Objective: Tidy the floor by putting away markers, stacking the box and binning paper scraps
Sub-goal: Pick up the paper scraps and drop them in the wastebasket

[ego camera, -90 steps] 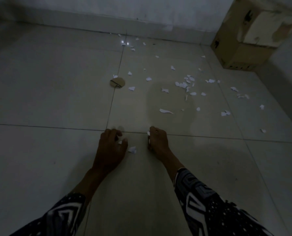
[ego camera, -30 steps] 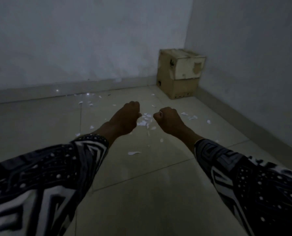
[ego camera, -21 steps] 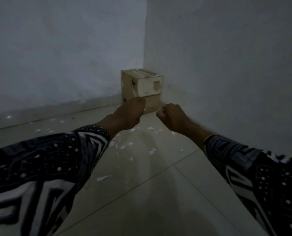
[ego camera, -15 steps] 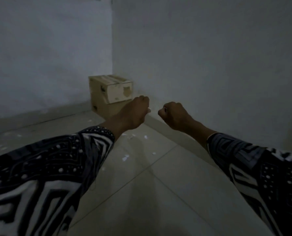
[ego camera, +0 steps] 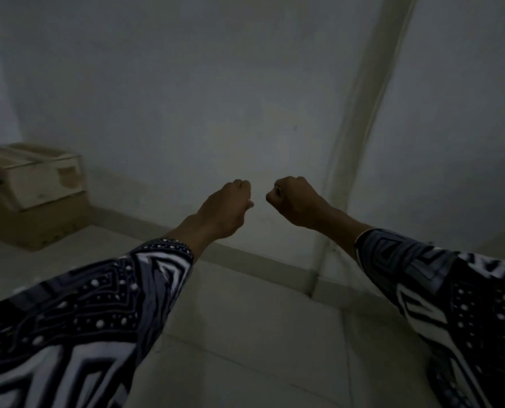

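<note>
Both fists up, facing the wall.
My left hand (ego camera: 226, 209) and right hand (ego camera: 294, 201) have fingers curled tight; any paper inside is hidden. The box (ego camera: 30, 192) sits on the floor (ego camera: 245, 334), far left.

Lighting is dim throughout. Plain pale walls (ego camera: 186, 83) fill the upper frame, unmarked and unfurnished. A pale vertical strip (ego camera: 363, 113) runs down the wall at upper right, reaching the floor. A low skirting band (ego camera: 260, 262) lines the wall's base. The floor (ego camera: 260, 348) is of large light tiles with thin grout lines.
</note>
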Demonstrator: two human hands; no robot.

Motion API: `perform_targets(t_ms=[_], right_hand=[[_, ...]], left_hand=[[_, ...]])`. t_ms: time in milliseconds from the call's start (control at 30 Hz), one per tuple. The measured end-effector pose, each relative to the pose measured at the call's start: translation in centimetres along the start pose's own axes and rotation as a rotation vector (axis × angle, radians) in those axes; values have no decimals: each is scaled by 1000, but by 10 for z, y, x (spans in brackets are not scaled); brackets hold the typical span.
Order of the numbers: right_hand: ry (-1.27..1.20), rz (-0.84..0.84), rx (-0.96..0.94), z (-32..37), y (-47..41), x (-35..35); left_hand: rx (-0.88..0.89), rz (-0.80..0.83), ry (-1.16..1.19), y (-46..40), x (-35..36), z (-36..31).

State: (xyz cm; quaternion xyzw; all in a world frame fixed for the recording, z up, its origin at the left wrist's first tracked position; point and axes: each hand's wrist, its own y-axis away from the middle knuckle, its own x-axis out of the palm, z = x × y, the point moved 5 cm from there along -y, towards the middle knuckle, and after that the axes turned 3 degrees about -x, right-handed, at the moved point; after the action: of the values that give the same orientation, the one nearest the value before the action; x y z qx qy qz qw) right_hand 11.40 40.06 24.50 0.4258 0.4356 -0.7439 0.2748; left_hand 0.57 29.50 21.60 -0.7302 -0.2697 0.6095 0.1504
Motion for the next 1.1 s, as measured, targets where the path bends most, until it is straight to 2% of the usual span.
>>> perform_targets(t_ms=[300, 633, 733, 900, 1000, 1100], right_hand=[[151, -37, 123, -88, 38, -66], [170, -71, 287, -175, 117, -88], [187, -65, 318, -202, 149, -117], [243, -65, 422, -264, 204, -179], [274, -26, 532, -306, 240, -200], [265, 41, 625, -344, 279, -196]], left_hand=[[215, -6, 122, -53, 49, -114], [390, 155, 120, -44, 103, -199], [416, 197, 124, -48, 118, -235], [534, 167, 185, -65, 123, -313], [603, 164, 194, -74, 126, -364], [599, 171, 208, -78, 134, -403]])
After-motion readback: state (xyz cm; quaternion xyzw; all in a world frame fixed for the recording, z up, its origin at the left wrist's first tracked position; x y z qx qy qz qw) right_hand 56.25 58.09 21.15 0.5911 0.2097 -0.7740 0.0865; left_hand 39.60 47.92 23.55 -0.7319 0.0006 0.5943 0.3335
